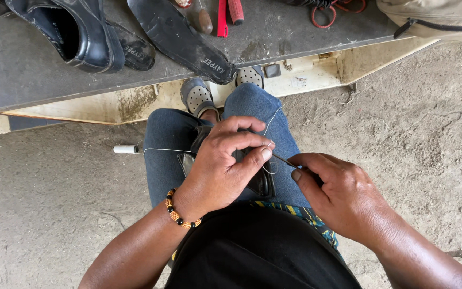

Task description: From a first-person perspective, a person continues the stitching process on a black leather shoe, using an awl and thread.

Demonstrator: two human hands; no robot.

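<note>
While the left hand [225,166] clamps the black shoe [260,184] between the knees, steadying it, the right hand [338,195] pinches a stitching awl [284,159]; white thread [161,150] runs taut.

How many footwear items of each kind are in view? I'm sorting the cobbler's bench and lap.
Black shoes: 2, one on the grey board, one on the lap under the left hand
Loose black insoles: 2, a long one, one beside the shoe
Grey perforated clogs worn on the feet: 2
Total: 6
</note>
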